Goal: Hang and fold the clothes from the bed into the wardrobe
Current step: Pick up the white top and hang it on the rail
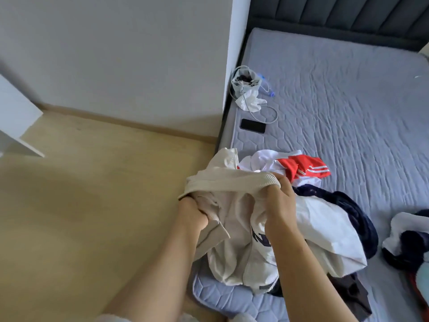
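My left grip (pixel 192 214) and right grip (pixel 281 205) hold a cream sweatshirt (pixel 234 219) bunched over the near corner of the bed (pixel 348 101), the right at its ribbed hem. Dark blue letters show on its front. Touching it lie a crumpled white garment (pixel 325 231), a navy garment (pixel 357 212) and a red piece (pixel 304 168) with white stripes. A small heap (pixel 406 240) lies apart, rightward.

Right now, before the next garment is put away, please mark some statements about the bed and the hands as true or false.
1. The left hand and the right hand both grip the cream sweatshirt. True.
2. The black phone lies on the floor. False: it lies on the mattress.
3. The red garment has white stripes. True.
4. The cream sweatshirt is folded flat. False: it hangs crumpled from the hands.
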A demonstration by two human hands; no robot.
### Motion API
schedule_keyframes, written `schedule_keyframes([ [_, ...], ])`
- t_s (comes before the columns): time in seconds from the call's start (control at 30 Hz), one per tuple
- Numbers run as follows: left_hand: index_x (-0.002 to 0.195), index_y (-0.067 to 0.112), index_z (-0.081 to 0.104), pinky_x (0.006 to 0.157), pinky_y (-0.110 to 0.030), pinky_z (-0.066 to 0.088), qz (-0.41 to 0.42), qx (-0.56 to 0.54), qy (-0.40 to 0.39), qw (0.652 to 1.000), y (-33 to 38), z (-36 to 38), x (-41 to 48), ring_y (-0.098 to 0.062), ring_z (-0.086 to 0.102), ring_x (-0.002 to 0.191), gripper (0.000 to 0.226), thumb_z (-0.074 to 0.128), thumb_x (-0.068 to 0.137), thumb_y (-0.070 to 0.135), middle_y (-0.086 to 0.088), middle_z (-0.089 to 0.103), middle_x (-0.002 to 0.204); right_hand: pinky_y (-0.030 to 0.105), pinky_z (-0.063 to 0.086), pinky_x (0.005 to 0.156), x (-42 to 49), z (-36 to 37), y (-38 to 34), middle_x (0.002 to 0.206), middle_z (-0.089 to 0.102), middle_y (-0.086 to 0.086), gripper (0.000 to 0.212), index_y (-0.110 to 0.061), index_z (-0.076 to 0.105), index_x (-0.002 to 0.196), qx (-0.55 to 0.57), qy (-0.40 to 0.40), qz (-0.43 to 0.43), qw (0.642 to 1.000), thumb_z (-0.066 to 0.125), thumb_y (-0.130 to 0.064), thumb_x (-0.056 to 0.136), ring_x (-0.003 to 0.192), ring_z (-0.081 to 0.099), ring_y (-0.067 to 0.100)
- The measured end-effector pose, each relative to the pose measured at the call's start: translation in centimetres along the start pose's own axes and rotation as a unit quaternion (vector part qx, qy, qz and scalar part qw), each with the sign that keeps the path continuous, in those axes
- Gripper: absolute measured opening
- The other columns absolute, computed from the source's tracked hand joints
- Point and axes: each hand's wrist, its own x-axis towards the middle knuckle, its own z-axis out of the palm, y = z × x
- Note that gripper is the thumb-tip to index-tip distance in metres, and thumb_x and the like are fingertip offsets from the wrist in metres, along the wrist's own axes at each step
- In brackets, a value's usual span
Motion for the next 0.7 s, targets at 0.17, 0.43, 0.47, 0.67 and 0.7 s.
schedule_keyframes([
  [0.17,0.073,0.011,0.052,0.060,-0.020,0.046,-0.023,-0.214,-0.137,0.967,12.3,-3.1,-4.1,-0.014,0.052,0.063,0.016,0.041,0.084,0.005,-0.003,0.056,0.071,0.019,0.044,0.056,-2.8,9.0,-0.6,0.069,0.059,-0.007,0.033,-0.025,0.060,0.075,-0.033,-0.041,-0.026,0.998,0.045,0.003,0.082,0.067,0.053,0.010],
  [0.43,0.065,0.010,0.048,0.065,-0.026,0.045,0.154,-0.254,-0.294,0.908,30.7,-12.1,-12.7,-0.018,0.051,0.061,0.008,0.044,0.066,0.003,-0.005,0.048,0.067,0.018,0.038,0.050,-11.5,27.2,-4.4,0.067,0.058,-0.006,0.035,-0.028,0.062,0.076,0.043,-0.143,-0.064,0.987,0.042,-0.001,0.082,0.060,0.050,0.012],
  [0.47,0.069,0.011,0.050,0.070,-0.028,0.045,0.176,-0.260,-0.289,0.904,32.4,-13.6,-13.0,-0.018,0.051,0.066,0.009,0.045,0.070,0.003,-0.004,0.050,0.071,0.018,0.039,0.049,-12.7,29.0,-4.7,0.070,0.058,-0.004,0.034,-0.027,0.061,0.078,0.046,-0.160,-0.068,0.984,0.041,0.000,0.082,0.061,0.050,0.012],
  [0.67,0.103,0.007,0.063,0.099,-0.037,0.044,0.308,-0.329,-0.239,0.860,40.2,-23.7,-14.5,-0.025,0.061,0.103,0.021,0.048,0.089,0.012,-0.009,0.064,0.100,0.010,0.043,0.041,-18.9,39.6,-3.5,0.069,0.060,-0.008,0.033,-0.025,0.062,0.078,0.011,-0.279,-0.065,0.958,0.043,0.002,0.081,0.060,0.054,0.005],
  [0.7,0.107,0.006,0.061,0.100,-0.038,0.043,0.328,-0.330,-0.223,0.856,41.3,-25.2,-14.8,-0.026,0.060,0.107,0.023,0.047,0.090,0.013,-0.010,0.062,0.104,0.013,0.045,0.046,-19.6,41.3,-2.9,0.067,0.061,-0.008,0.032,-0.025,0.062,0.077,0.000,-0.300,-0.060,0.952,0.044,0.001,0.080,0.060,0.054,0.005],
])
